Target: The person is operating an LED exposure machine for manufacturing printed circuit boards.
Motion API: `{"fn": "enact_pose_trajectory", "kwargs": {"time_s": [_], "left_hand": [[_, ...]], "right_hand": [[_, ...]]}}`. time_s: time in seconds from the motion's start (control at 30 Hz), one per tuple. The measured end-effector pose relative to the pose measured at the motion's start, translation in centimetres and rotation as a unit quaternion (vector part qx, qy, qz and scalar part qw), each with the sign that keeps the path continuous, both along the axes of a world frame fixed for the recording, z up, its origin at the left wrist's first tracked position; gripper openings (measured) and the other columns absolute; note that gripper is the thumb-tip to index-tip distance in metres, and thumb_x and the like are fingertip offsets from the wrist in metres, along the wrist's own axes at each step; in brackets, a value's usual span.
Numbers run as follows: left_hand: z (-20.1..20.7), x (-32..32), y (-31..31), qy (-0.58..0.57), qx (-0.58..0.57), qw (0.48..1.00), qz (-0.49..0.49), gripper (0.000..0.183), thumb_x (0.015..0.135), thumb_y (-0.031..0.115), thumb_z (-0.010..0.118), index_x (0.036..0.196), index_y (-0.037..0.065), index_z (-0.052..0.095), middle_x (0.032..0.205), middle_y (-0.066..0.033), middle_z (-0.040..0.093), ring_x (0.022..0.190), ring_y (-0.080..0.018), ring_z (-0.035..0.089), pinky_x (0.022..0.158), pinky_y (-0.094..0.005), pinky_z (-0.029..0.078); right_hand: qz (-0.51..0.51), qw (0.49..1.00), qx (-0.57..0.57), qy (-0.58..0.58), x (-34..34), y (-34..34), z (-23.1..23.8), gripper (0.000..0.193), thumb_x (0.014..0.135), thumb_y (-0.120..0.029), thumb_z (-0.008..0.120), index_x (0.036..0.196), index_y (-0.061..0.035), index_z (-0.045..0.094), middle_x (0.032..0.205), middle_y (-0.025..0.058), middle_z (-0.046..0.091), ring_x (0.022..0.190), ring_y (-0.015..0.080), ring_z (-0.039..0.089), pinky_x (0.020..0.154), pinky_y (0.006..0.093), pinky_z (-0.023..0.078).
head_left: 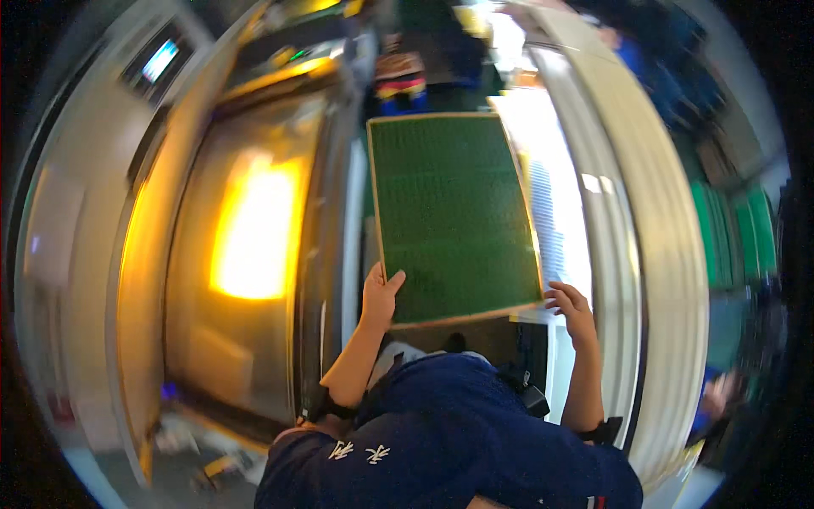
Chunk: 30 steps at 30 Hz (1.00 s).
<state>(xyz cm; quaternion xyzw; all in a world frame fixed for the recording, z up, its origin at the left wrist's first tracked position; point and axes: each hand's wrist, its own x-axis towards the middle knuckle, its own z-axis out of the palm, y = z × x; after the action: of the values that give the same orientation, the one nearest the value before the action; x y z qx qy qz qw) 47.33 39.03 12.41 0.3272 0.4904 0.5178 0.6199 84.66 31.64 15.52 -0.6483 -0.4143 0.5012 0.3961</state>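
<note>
A large green circuit board panel (pixel 458 216) with a thin pale border and faint rows of fine marks is held out in front of my body. My left hand (pixel 384 293) grips its lower left edge, thumb on the upper face and the other fingers mostly hidden behind the edge. My right hand (pixel 573 312) is beside the lower right corner, its fingers apart and bent towards the edge. Whether those fingertips touch the panel is hard to tell.
On the left stands a machine with a glowing yellow window (pixel 259 229) and a small screen (pixel 160 61). A long pale machine housing (pixel 653 212) runs along the right, beside a bright white surface. Further right are blurred green panels (pixel 733 233) and part of another person (pixel 719 394).
</note>
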Motion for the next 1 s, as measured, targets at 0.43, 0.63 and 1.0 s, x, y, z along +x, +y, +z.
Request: {"fn": "enact_pose_trajectory", "kwargs": {"time_s": [0.43,0.63,1.0], "left_hand": [[-8.7,-27.3,-14.8,0.119,-0.167,0.819,0.535,0.072,0.089,0.024,0.063,0.143,-0.003,0.025,0.147,-0.0195,0.031,0.135,-0.0307,0.032,0.109,-0.0372,0.028],[-6.5,-33.6,-14.0,0.591,-0.386,0.610,0.360,0.073,0.092,0.042,0.054,0.149,0.011,0.021,0.155,-0.0148,0.013,0.141,-0.0385,0.013,0.109,-0.0607,0.019],[-11.9,-37.2,-9.9,0.662,-0.350,0.643,0.161,0.064,0.091,0.060,0.038,0.147,0.033,0.024,0.157,0.0001,0.008,0.143,-0.0368,0.005,0.104,-0.0740,0.004]], "right_hand": [[0.388,0.922,-0.005,0.003,-21.0,16.1,-0.9,0.035,0.094,-0.026,0.052,0.121,-0.0043,0.058,0.107,0.0069,0.065,0.091,0.0141,0.061,0.077,0.0275,0.046],[0.484,0.874,-0.007,-0.033,-31.6,21.0,1.8,0.032,0.093,-0.020,0.054,0.119,-0.0017,0.058,0.110,0.0092,0.065,0.095,0.0163,0.060,0.087,0.0302,0.046],[0.585,0.747,0.276,-0.155,-50.0,28.4,13.1,0.040,0.086,-0.014,0.059,0.125,-0.0040,0.054,0.127,0.0115,0.056,0.118,0.0237,0.051,0.101,0.0370,0.038]]}}
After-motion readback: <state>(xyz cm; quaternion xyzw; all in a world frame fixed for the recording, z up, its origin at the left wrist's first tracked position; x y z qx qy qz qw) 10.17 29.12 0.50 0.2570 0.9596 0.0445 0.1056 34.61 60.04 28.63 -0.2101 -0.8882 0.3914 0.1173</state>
